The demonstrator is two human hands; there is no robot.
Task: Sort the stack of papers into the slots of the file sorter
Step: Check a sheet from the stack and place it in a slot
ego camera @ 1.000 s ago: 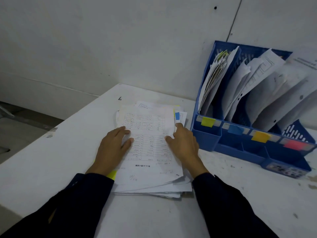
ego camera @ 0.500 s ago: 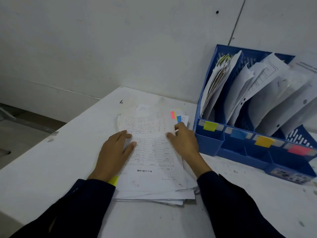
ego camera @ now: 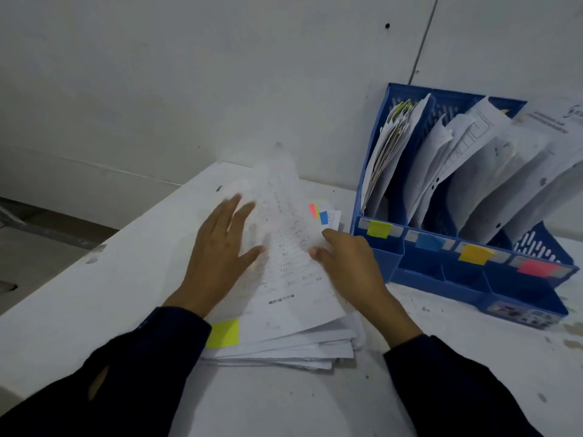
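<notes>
The stack of papers (ego camera: 277, 339) lies flat on the white table (ego camera: 94, 298), near the middle of the view, with the blue file sorter (ego camera: 473, 272) at about 3 o'clock from it, close but not touching. Its top sheet (ego camera: 284, 241) is curling up at the far end, toward 12 o'clock, and is blurred there.

The right hand (ego camera: 350, 266) holds that sheet by its right edge, thumb and forefinger pinching the paper as far as I can tell. The left hand (ego camera: 220, 250) rests on the sheet's left side with fingers straight and spread.

A yellow tab (ego camera: 224, 333) sticks out of the stack at 7 o'clock, and pink and blue tabs (ego camera: 318, 214) show at 1 o'clock. These seem to match the sorter's front labels: yellow label (ego camera: 379, 229), blue label (ego camera: 429, 241), orange label (ego camera: 474, 254) and pink label (ego camera: 538, 268).

All four slots already hold leaning sheets (the left one looks fullest), so sorting seems well under way. A fair thickness remains on the table, so I judge many sheets are left. Which slot this sheet belongs in cannot be read; its own tab is not visible.
</notes>
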